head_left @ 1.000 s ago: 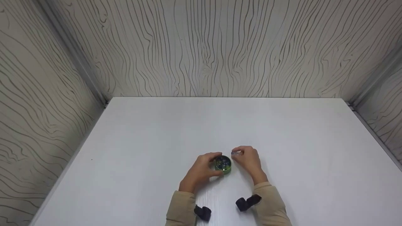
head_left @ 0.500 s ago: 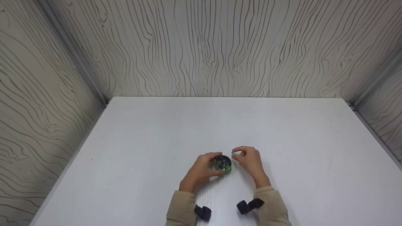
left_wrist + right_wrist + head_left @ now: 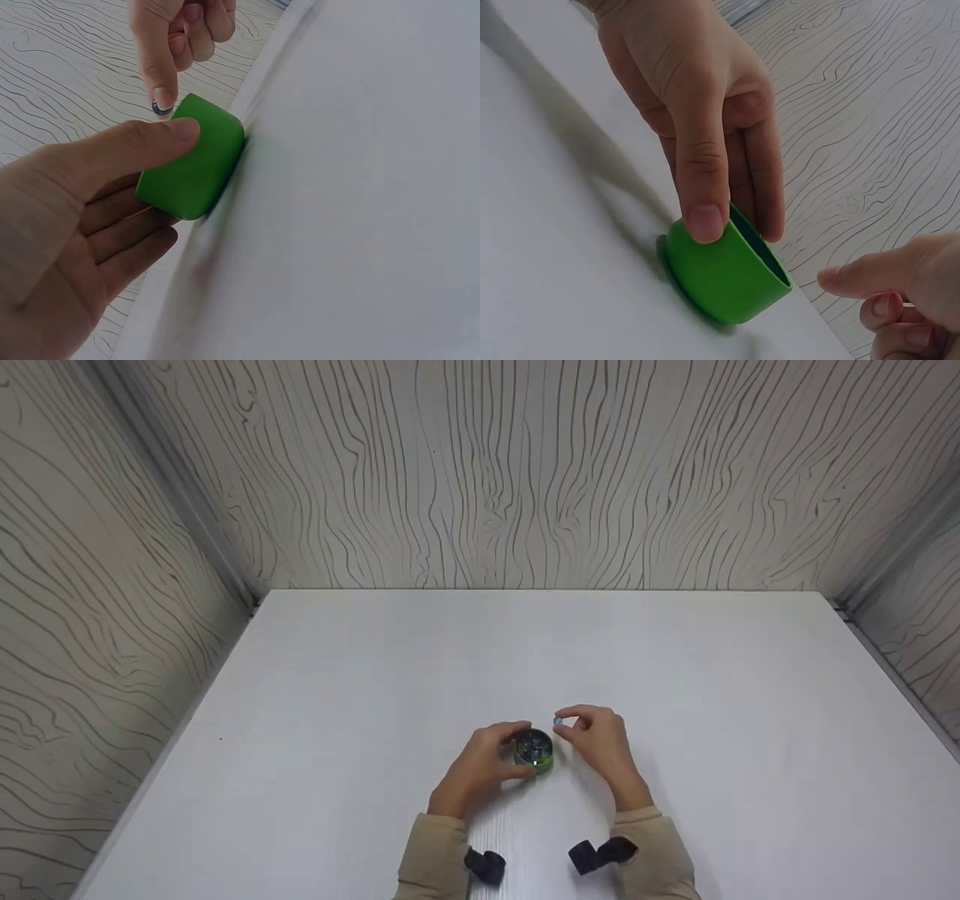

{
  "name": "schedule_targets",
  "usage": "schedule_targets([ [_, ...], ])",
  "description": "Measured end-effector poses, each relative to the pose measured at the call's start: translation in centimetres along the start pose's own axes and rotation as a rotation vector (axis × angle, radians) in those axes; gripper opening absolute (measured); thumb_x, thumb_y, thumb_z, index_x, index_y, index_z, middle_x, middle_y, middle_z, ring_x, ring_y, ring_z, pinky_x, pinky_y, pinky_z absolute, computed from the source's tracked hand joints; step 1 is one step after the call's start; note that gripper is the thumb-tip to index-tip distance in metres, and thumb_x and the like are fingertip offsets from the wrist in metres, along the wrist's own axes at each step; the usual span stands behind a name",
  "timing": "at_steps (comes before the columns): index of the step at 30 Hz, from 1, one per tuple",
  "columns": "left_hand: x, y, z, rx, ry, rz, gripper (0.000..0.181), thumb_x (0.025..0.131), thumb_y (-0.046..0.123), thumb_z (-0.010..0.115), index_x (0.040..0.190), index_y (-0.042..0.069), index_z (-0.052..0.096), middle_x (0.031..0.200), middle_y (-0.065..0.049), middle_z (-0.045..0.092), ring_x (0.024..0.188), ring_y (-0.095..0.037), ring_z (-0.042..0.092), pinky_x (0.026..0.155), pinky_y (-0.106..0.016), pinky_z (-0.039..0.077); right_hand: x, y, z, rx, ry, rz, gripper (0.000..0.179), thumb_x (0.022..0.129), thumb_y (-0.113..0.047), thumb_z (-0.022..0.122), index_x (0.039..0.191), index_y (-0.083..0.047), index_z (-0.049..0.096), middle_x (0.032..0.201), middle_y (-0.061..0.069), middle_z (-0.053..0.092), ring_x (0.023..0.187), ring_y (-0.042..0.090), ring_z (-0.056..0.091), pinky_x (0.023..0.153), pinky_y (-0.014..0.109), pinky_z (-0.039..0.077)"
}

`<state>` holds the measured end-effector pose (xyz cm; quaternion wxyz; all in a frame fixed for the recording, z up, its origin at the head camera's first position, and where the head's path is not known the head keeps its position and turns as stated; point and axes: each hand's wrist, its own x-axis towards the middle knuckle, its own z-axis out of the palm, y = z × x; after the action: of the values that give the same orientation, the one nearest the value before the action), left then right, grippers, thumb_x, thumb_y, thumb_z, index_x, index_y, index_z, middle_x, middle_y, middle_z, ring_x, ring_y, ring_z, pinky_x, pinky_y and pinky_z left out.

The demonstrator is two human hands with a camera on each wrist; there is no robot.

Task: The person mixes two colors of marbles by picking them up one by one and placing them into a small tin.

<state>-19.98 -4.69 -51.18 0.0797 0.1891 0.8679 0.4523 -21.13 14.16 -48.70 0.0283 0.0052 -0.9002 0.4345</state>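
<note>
A small green cup (image 3: 543, 769) stands on the white table, its dark inside holding several shiny bits too small to make out. My left hand (image 3: 478, 765) grips it from the left, thumb on the near side and fingers around the far side. In the left wrist view the cup's smooth green wall (image 3: 199, 169) shows under the thumb. Just right of the rim, my right hand (image 3: 602, 741) pinches a small glassy bluish marble (image 3: 558, 721) between thumb and forefinger, apart from the cup. That marble (image 3: 160, 109) looks dark in the left wrist view; fingers hide it in the right wrist view.
The white table (image 3: 360, 682) spreads out around both hands. A wall with a wood-grain pattern (image 3: 480, 472) rises behind its far edge, with similar panels at the sides. Black wrist mounts (image 3: 487, 867) sit on both tan sleeves (image 3: 431, 855).
My right hand has shifted slightly to the right, and the marble has turned in its fingertips, showing more of its bluish face. The left hand and the cup have stayed almost still.
</note>
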Motion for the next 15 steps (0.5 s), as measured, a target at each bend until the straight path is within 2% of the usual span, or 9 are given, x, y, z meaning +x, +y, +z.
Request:
schedule_targets([
  [15, -0.04, 0.08, -0.02, 0.012, -0.001, 0.004, 0.060, 0.079, 0.015, 0.078, 0.133, 0.003, 0.056, 0.132, -0.014, 0.063, 0.124, -0.026, 0.060, 0.109, -0.039, 0.049, -0.85, -0.92, -0.09, -0.005, -0.107, 0.024, 0.016, 0.079, -0.004, 0.074, 0.095, -0.004, 0.076, 0.056, -0.004, 0.046, 0.054, 0.008, 0.039, 0.048, 0.016, 0.030],
])
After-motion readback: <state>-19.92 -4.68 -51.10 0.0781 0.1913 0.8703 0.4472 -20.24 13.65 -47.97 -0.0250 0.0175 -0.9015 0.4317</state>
